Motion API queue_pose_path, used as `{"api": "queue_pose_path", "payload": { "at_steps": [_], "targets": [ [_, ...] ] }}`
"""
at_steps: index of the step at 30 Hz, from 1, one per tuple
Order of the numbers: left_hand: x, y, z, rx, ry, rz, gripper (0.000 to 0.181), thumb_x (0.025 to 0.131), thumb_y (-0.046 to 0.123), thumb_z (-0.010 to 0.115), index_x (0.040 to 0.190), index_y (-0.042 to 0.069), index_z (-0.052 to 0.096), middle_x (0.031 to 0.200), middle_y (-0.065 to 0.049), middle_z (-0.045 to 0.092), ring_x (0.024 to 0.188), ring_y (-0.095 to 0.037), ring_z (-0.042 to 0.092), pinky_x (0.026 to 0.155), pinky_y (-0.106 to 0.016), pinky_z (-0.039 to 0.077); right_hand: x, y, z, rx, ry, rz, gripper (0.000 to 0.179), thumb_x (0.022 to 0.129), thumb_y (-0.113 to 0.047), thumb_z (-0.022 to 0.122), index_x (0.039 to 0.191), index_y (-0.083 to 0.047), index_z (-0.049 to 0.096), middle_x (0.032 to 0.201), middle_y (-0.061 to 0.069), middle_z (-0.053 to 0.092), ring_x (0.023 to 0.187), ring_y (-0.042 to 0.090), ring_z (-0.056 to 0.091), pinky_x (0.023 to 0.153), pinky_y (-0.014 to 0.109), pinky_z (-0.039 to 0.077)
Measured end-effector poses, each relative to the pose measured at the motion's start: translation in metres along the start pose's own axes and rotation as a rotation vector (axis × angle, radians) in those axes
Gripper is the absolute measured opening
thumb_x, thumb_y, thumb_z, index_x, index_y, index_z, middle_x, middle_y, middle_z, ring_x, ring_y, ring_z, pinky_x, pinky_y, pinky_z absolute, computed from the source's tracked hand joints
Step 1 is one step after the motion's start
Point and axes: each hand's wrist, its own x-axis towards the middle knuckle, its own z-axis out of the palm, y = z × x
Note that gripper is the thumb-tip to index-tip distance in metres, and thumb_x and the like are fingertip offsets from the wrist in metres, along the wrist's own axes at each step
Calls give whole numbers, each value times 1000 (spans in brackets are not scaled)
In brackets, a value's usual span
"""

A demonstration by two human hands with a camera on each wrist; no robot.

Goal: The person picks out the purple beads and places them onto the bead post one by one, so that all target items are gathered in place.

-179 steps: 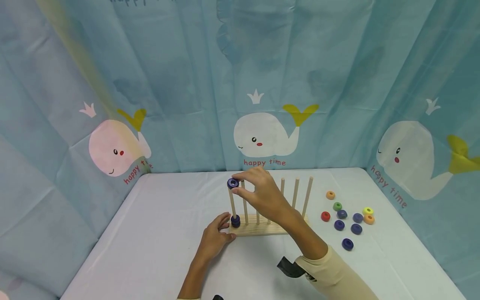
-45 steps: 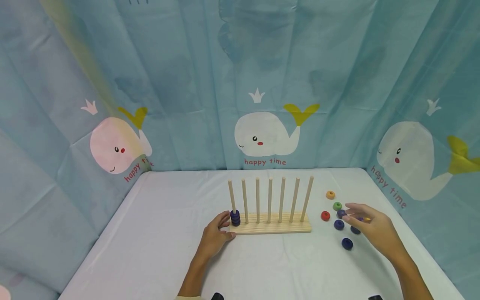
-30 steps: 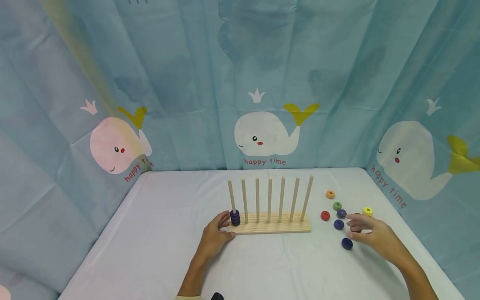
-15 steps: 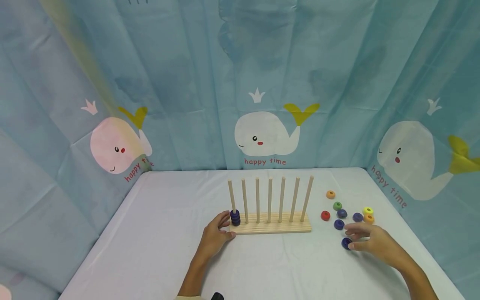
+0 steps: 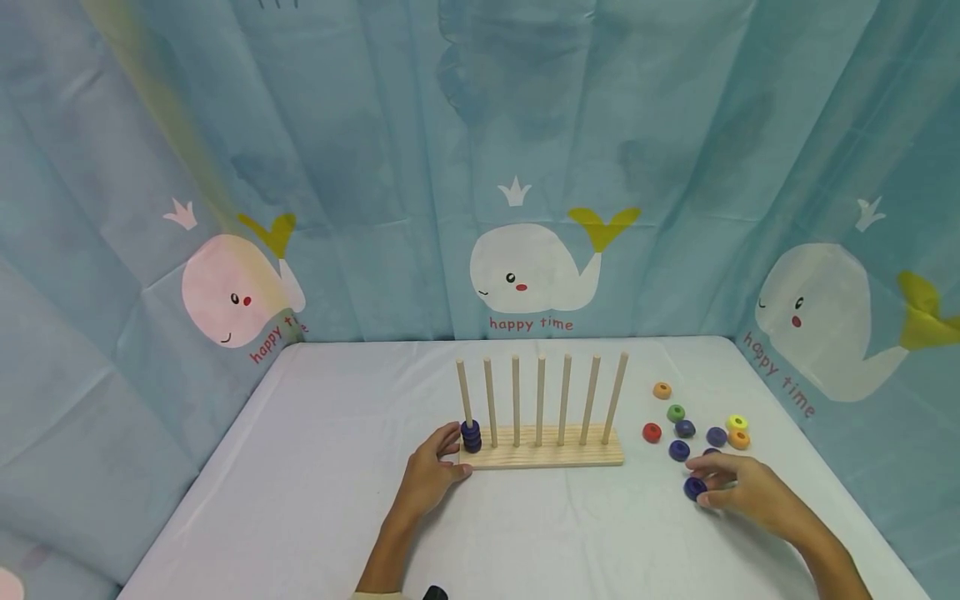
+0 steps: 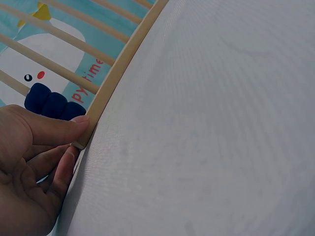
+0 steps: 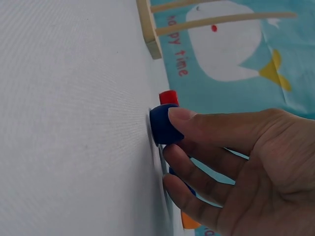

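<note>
A wooden peg stand [image 5: 547, 456] with a row of upright pegs sits mid-table. Stacked dark blue beads [image 5: 470, 437] fill the bottom of its leftmost peg; the left wrist view shows three of these blue beads [image 6: 53, 102]. My left hand [image 5: 429, 477] grips the stand's left end, thumb on the front edge and fingertips at the corner. To the right, my right hand [image 5: 753, 496] pinches a dark blue bead [image 5: 693, 489] resting on the cloth. In the right wrist view the thumb lies against this blue bead [image 7: 164, 125]; the fingertips behind are partly hidden.
Loose beads lie right of the stand: a red bead [image 5: 652, 432], a green bead [image 5: 676, 412], a yellow bead [image 5: 737, 422], two orange ones and several blue ones, one partly behind the right hand. A blue whale-print curtain [image 5: 375, 208] borders the white table.
A blue bead held above the leftmost peg earlier now sits on its stack. My right hand has moved right to the loose beads, then nearer to the front one. The left hand stays.
</note>
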Motion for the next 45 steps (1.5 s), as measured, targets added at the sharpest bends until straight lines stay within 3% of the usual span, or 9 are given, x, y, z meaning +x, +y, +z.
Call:
{"api": "queue_pose_path", "payload": {
  "at_steps": [9, 19, 32, 40, 45],
  "targets": [
    [-1, 1, 0, -7, -5, 0, 70, 78, 3, 76, 142, 10, 48, 137, -6, 57, 118, -24, 56, 93, -37, 50, 0, 0, 3, -48, 9, 32, 47, 74, -21, 83, 116, -7, 69, 104, 4, 68, 92, 22, 61, 68, 30, 54],
    [-1, 2, 0, -7, -11, 8, 70, 79, 4, 76, 143, 8, 47, 137, -6, 56, 118, -23, 56, 93, -37, 50, 0, -6, 1, -146, 66, -20, 44, 81, -26, 79, 117, -4, 69, 90, -2, 66, 87, 19, 61, 64, 27, 52],
    [-1, 2, -1, -5, -12, 9, 71, 78, 4, 77, 143, 9, 47, 137, -6, 57, 118, -23, 56, 93, -38, 49, 3, -23, 5, -99, 135, -89, 46, 84, -34, 75, 122, -10, 66, 112, 13, 67, 98, 31, 65, 75, 42, 58],
    [-1, 2, -1, -1, -14, 7, 71, 78, 4, 77, 143, 9, 47, 137, -6, 56, 118, -23, 56, 93, -37, 49, 3, -45, 6, -103, 201, -179, 50, 87, -40, 72, 123, -7, 65, 106, 5, 66, 90, 22, 64, 71, 34, 58],
    [-1, 2, -1, 1, -3, 0, 71, 78, 4, 77, 142, 10, 48, 137, -6, 57, 118, -23, 56, 93, -37, 50, 2, -58, 6, -120, 281, -292, 45, 88, -41, 70, 121, -9, 66, 105, -1, 65, 91, 18, 63, 72, 25, 56]
  ]
}}
